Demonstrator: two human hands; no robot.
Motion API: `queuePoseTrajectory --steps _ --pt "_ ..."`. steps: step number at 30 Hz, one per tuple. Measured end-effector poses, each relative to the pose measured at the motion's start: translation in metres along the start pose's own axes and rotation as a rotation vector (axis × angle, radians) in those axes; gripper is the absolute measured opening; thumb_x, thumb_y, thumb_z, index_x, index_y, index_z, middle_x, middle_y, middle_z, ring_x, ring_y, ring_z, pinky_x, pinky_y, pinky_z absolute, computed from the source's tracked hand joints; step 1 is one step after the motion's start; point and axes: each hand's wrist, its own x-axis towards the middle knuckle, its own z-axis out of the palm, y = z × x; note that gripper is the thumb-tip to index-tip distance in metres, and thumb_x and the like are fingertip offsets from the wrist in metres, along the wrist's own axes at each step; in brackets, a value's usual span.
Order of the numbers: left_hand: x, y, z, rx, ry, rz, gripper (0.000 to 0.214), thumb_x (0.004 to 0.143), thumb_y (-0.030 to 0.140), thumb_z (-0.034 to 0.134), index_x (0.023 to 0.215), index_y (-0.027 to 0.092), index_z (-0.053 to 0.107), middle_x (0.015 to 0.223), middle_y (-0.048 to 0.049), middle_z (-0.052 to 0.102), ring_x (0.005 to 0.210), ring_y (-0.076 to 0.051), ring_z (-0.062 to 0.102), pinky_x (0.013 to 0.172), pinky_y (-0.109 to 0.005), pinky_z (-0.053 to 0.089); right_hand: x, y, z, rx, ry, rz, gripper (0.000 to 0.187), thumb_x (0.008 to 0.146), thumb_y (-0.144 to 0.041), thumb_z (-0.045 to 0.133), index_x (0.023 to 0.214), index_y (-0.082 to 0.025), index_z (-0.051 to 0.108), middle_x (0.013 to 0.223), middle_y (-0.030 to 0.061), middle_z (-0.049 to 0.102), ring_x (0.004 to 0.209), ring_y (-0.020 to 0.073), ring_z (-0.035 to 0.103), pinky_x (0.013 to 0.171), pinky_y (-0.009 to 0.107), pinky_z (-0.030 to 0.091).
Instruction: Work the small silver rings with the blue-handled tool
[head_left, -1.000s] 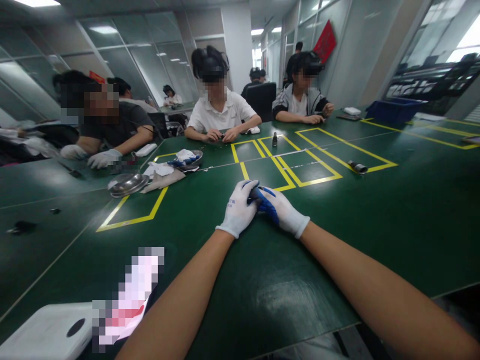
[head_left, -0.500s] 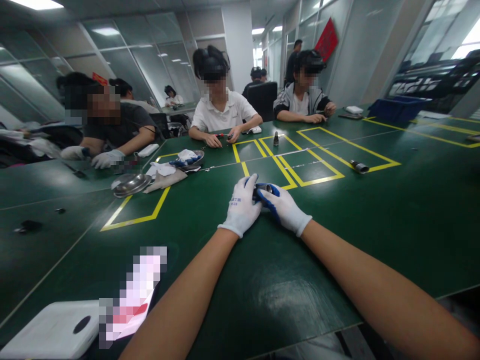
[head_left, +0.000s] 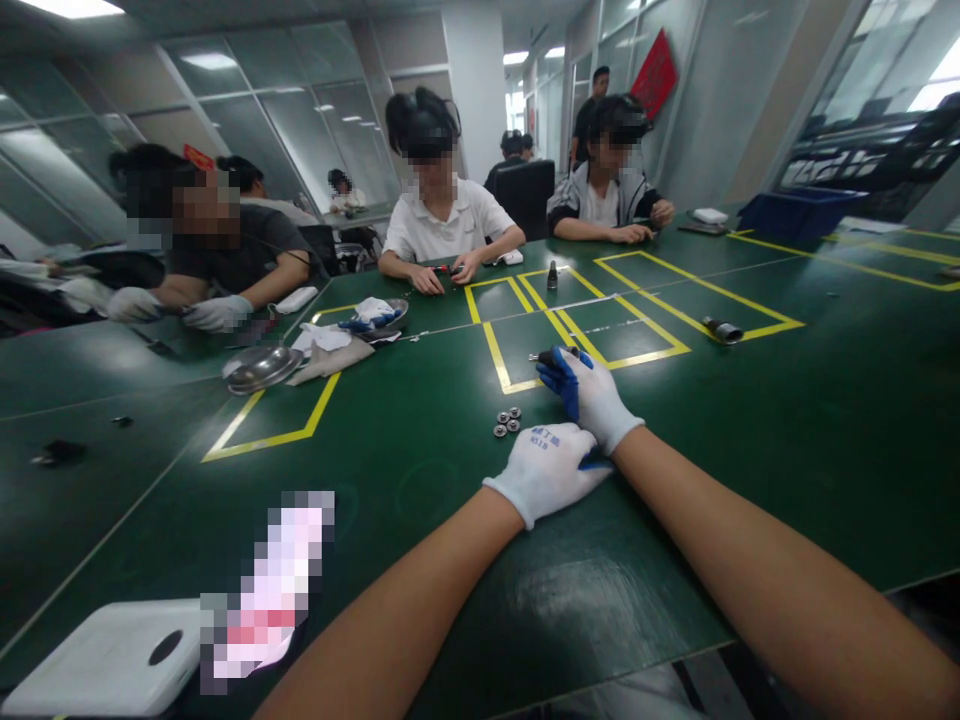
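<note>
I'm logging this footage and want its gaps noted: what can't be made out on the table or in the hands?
Head view throughout:
Left hand: its own back hides anything it may hold.
Dark piece in the right hand: partly covered by gloved fingers.
Metal discs: too small for markings.
Pink-and-white item: pixelation blots out detail.

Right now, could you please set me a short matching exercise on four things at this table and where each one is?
Column one
1. Slim dark part with a metal tip
2. Four small round metal pieces
3. Dark cylinder with a silvery open end
4. Blue rectangular bin

Column two
A. Grouped on the green tabletop near the left hand
B. On the far side, toward the right
C. Held in the gloved right hand
D. Lying on its side at yellow tape

Pairs: 1-C, 2-A, 3-D, 4-B
</note>
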Motion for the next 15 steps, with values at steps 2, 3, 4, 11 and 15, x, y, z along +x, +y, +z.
queuePoseTrajectory --steps 2,3,4,11,15 --pt "-0.001 0.004 0.003 -0.017 0.031 -0.043 0.034 0.097 0.051 0.056 0.104 0.022 0.072 0.107 -0.0057 0.074 0.100 -0.025 0.071 0.088 -0.036 0.056 -0.002 -0.006 0.002 0.030 0.002 -0.003 0.013 0.086 -0.028 0.073 0.093 -0.022 0.064 0.086 0.0015 0.075 0.080 0.0167 0.074 0.078 0.030 0.062" --pt "-0.001 0.006 0.003 -0.021 0.046 -0.052 0.032 0.098 0.048 0.056 0.105 0.022 0.072 0.107 -0.0054 0.074 0.101 -0.024 0.071 0.089 -0.035 0.056 -0.003 -0.010 0.002 0.043 0.001 -0.001 0.011 0.087 -0.027 0.072 0.093 -0.022 0.064 0.086 0.0012 0.075 0.080 0.0162 0.074 0.078 0.030 0.062" --pt "-0.001 0.008 0.004 -0.024 0.064 -0.058 0.030 0.099 0.046 0.055 0.105 0.022 0.072 0.107 -0.0052 0.074 0.101 -0.024 0.070 0.090 -0.035 0.055 -0.003 -0.014 0.002 0.055 -0.002 0.002 0.010 0.088 -0.027 0.070 0.092 -0.022 0.063 0.087 0.0009 0.075 0.081 0.0158 0.074 0.079 0.029 0.062" --pt "0.001 0.014 0.002 -0.023 0.134 -0.093 0.020 0.095 0.037 0.056 0.093 0.021 0.068 0.097 -0.0044 0.071 0.091 -0.021 0.068 0.081 -0.031 0.054 -0.005 -0.031 0.000 0.094 -0.025 -0.025 0.010 0.089 -0.025 0.070 0.094 -0.023 0.061 0.090 0.0003 0.075 0.085 0.0148 0.073 0.082 0.028 0.061" --pt "0.001 0.002 -0.002 0.010 0.061 0.037 0.018 0.092 0.034 0.057 0.094 0.020 0.069 0.099 -0.0057 0.070 0.095 -0.023 0.068 0.083 -0.032 0.054 0.000 -0.030 0.001 0.145 0.040 -0.025 0.008 0.089 -0.025 0.068 0.092 -0.023 0.061 0.085 -0.0007 0.073 0.082 0.0142 0.073 0.082 0.028 0.061"
